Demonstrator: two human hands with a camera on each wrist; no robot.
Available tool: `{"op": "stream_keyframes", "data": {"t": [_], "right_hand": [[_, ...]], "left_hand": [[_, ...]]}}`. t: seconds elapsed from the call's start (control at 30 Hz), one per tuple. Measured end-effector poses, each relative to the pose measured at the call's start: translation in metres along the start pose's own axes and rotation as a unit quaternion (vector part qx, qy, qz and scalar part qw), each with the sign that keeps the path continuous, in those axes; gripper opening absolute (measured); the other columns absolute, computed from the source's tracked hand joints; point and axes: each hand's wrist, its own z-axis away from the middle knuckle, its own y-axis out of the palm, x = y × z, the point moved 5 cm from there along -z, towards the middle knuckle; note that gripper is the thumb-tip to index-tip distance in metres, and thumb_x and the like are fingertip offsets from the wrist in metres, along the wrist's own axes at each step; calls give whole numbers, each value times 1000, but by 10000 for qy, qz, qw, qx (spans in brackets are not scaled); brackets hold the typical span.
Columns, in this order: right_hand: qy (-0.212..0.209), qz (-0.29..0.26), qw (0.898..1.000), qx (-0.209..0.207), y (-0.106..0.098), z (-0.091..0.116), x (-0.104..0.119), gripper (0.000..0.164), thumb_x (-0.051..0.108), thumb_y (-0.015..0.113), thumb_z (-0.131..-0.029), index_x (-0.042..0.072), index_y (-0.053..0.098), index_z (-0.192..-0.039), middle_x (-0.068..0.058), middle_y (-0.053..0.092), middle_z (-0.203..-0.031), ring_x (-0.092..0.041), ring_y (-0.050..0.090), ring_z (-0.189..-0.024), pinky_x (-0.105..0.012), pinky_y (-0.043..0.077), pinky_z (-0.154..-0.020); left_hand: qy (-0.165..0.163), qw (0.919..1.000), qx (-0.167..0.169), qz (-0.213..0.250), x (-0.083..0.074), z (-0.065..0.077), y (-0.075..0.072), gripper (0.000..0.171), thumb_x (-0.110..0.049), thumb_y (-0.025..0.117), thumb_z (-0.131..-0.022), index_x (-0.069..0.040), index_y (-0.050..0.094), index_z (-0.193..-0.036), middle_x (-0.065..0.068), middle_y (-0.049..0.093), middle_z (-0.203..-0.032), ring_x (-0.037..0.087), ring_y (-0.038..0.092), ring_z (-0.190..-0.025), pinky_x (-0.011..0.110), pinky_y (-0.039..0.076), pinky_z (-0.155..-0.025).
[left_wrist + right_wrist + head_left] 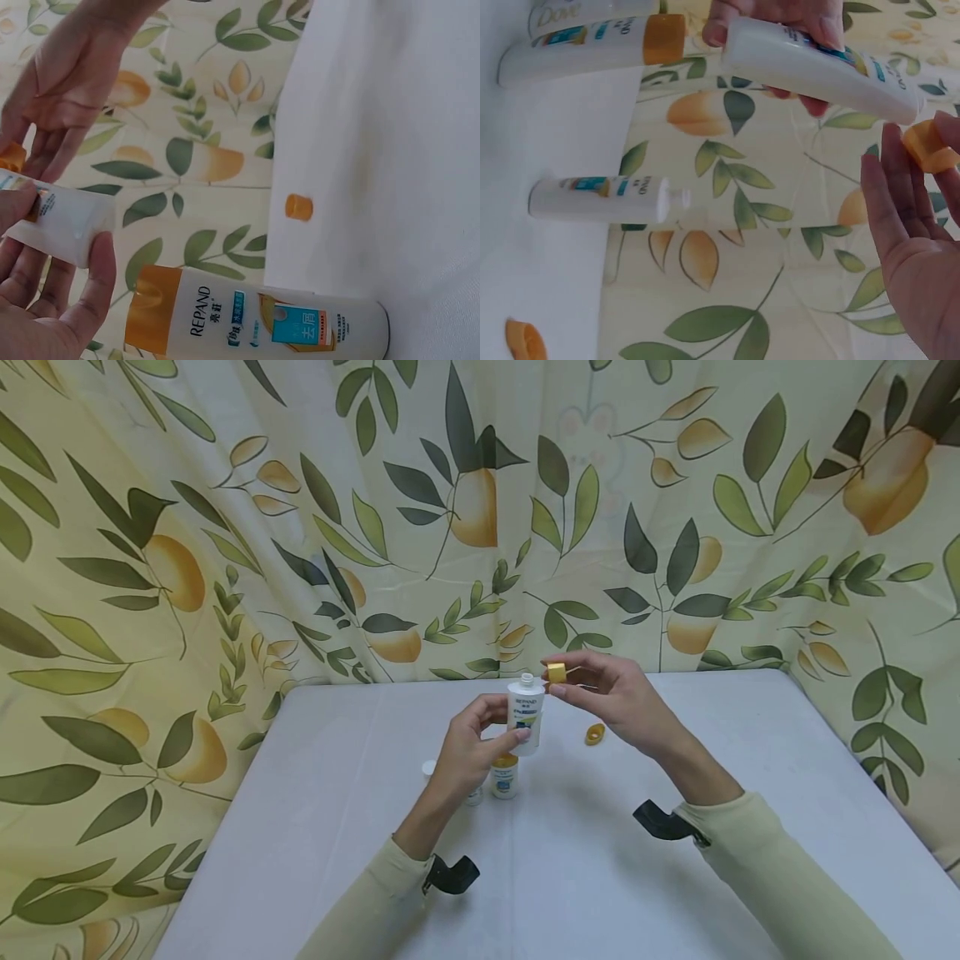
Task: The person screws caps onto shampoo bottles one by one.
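Above the table (750,735), in front of its far edge, the left hand (477,742) grips an uncapped bottle (525,714); the right hand (613,697) pinches an orange cap (556,673) beside the bottle's neck. Tabletop extends rightward past a loose cap (299,207).

Below the grip: orange-capped REPAND bottle (255,319), upright on white table (322,827); Dove bottle (592,10) beside it (only partly visible); open-necked bottle (630,201). Lower right of grip: loose orange cap (298,207). Behind: leaf-and-fruit-print curtain (450,643).
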Motion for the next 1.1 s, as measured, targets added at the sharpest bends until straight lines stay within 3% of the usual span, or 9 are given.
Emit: {"op": "stream_keyframes", "data": {"t": [0.37,0.47,0.73,1.1], "right_hand": [[-106,319,9992,-232,2,-8,13,36,19,73,-96,9,63,-130,-6,66,-121,-20,66,-105,-22,55,-92],[-147,327,9992,-175,4,-9,14,34,18,73,-96,8,65,-127,-6,67,-121,-21,66,-106,-22,55,-93],[-271,527,9982,-14,7,-11,16,30,15,73,-95,9,69,-124,-5,68,-120,-20,64,-105,-45,51,-102],[-235,437,9984,252,9,-13,11,29,15,72,-96,10,70,-124,-5,68,-122,-23,61,-114,-53,45,-108]], "left_hand": [[-17,10000,63,46,-3,0,6,43,-13,76,-92,-14,61,-133,2,65,-128,20,62,-115,35,59,-90],[-20,10000,62,46,-2,0,7,44,-13,76,-92,-14,61,-133,2,65,-128,21,61,-116,34,59,-90],[-44,10000,33,61,-3,0,6,43,-14,76,-92,-15,62,-133,2,65,-127,21,62,-116,33,59,-91],[-55,10000,49,-26,-5,0,6,43,-14,76,-92,-14,62,-133,3,65,-127,21,62,-115,33,59,-91]]}}
